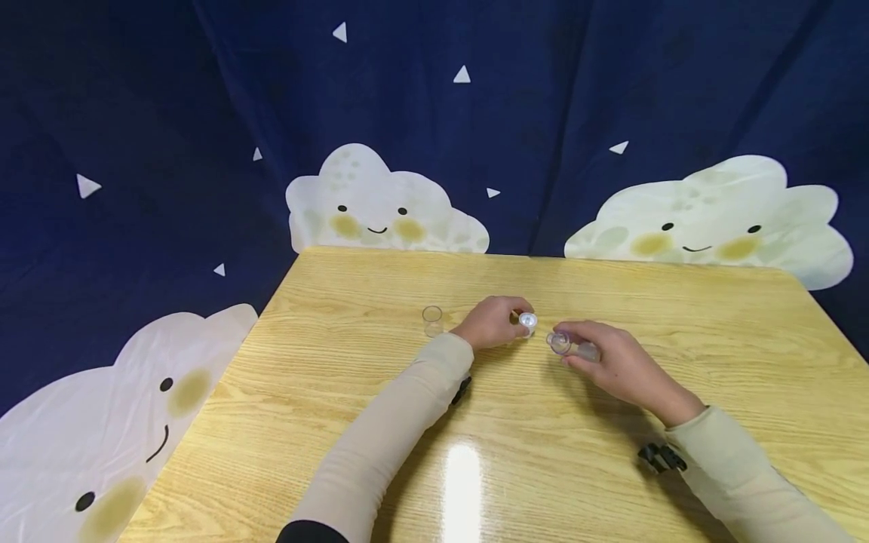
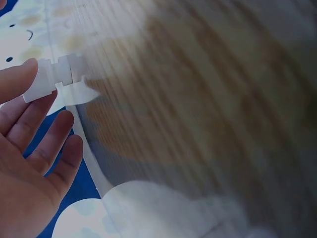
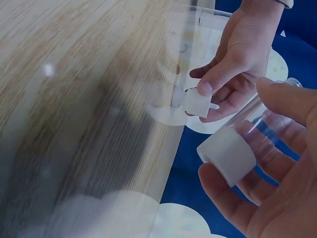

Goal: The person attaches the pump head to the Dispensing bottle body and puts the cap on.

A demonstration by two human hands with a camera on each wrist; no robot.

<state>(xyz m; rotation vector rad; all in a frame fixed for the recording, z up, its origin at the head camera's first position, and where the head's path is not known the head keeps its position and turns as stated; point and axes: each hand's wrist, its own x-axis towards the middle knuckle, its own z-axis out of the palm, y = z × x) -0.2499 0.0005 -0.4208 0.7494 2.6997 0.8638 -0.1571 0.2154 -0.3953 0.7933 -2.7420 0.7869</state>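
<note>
My left hand (image 1: 490, 323) pinches a small white plastic piece (image 1: 527, 321) between thumb and fingers, low over the wooden table (image 1: 326, 422). In the left wrist view this white piece (image 2: 47, 79) has a stepped side, and its narrower end points at the tabletop. My right hand (image 1: 614, 363) grips a clear tube (image 1: 560, 344) just to the right of it. The right wrist view shows the white end part (image 3: 228, 156) of that tube, with thumb and fingers around the clear wall. The two held things are apart.
A clear, open-topped cup (image 1: 432, 320) stands on the table just left of my left hand. Behind the table's far edge hangs a dark blue cloth (image 1: 529, 121) printed with smiling clouds.
</note>
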